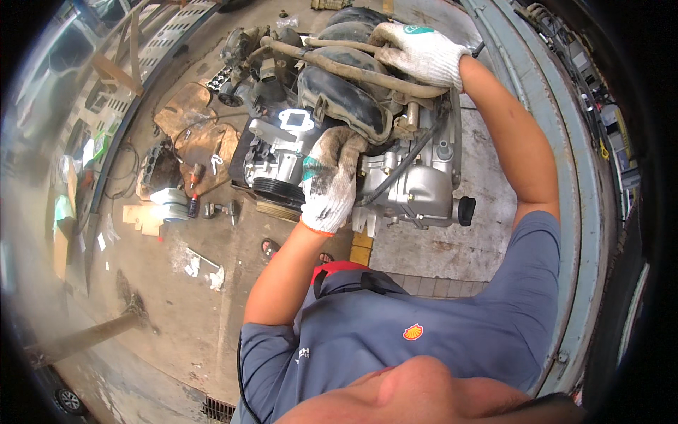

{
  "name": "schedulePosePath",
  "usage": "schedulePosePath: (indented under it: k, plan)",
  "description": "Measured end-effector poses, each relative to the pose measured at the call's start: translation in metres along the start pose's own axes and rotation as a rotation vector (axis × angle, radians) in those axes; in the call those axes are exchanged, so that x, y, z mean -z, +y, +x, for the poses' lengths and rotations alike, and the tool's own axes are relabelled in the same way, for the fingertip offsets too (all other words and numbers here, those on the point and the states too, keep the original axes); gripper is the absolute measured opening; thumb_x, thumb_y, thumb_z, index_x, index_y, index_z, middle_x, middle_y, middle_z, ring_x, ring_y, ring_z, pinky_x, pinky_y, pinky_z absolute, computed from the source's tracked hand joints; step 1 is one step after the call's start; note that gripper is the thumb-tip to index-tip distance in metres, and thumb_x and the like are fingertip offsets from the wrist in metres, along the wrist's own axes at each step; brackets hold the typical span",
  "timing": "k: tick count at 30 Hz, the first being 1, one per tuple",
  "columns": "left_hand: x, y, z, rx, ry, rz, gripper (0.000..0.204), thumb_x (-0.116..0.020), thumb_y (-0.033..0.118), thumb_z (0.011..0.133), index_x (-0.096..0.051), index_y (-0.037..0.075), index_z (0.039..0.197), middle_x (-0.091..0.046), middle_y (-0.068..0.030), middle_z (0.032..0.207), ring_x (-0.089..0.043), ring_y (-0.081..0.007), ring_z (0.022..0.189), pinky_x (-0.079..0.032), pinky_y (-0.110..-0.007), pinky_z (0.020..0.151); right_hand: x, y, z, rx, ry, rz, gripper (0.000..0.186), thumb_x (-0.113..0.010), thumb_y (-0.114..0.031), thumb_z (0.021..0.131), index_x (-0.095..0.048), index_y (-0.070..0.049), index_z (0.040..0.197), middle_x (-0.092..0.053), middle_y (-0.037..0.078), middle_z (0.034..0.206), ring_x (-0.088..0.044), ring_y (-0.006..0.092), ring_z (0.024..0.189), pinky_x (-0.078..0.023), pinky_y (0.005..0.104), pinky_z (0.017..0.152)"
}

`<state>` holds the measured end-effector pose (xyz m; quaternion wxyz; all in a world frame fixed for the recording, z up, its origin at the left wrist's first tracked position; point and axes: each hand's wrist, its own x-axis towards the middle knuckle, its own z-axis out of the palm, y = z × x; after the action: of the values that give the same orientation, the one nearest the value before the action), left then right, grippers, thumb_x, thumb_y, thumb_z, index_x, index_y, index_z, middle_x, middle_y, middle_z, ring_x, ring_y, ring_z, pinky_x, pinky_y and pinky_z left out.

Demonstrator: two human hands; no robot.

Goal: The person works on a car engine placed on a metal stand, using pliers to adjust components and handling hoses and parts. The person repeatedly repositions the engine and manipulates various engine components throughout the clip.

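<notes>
An engine with silver covers and a black pulley at its left lies before me. A dirty black intake manifold with pale brown hoses sits on its upper part. My left hand, in a stained white knit glove, is curled at the manifold's lower edge, between the pulley side and the silver cover; what its fingertips hold is hidden. My right hand, also gloved, is closed on the upper right part of the manifold beside a hose. A black cable runs down across the engine's middle.
Removed parts lie beyond the engine. Stained cardboard with tools and a drill lies on the floor at left, near a perforated metal rail. A grey metal beam runs along my right. A post stands lower left.
</notes>
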<state>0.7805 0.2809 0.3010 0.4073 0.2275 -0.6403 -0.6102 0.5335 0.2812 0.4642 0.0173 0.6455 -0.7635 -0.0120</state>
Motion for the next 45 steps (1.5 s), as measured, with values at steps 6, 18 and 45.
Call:
schedulePosePath:
  k: [6,18,45]
  plan:
    - [-0.003,-0.004,-0.002,0.008,0.006,-0.059,0.025,-0.064,0.022,0.109,-0.070,-0.002,0.117,-0.072,-0.0092,0.104,-0.065,-0.0171,0.097,-0.053,-0.034,0.090,0.008,0.001,0.000,0.018,-0.052,0.040,0.041,-0.054,-0.039,0.109,-0.064,-0.013,0.139,-0.073,0.016,0.134,-0.069,0.0362,0.123,-0.054,0.0456,0.106]
    - [0.033,0.037,-0.029,0.006,0.002,-0.170,0.057,-0.067,0.024,0.108,-0.050,-0.004,0.154,-0.061,-0.0215,0.147,-0.061,-0.0317,0.136,-0.047,-0.044,0.118,0.007,0.000,-0.019,0.071,0.474,0.042,0.053,-0.059,-0.054,0.106,-0.068,-0.012,0.138,-0.075,0.014,0.133,-0.072,0.0343,0.121,-0.056,0.0474,0.106]
    - [0.273,-0.212,0.358,0.016,-0.551,0.731,0.058,-0.031,0.033,0.119,-0.041,0.000,0.165,-0.058,-0.0253,0.156,-0.065,-0.0349,0.132,-0.051,-0.043,0.112,-0.109,-0.242,-0.081,-0.795,0.792,-0.395,0.017,-0.083,-0.023,0.086,-0.078,-0.017,0.101,-0.074,0.001,0.114,-0.066,0.0292,0.112,-0.047,0.0502,0.102]
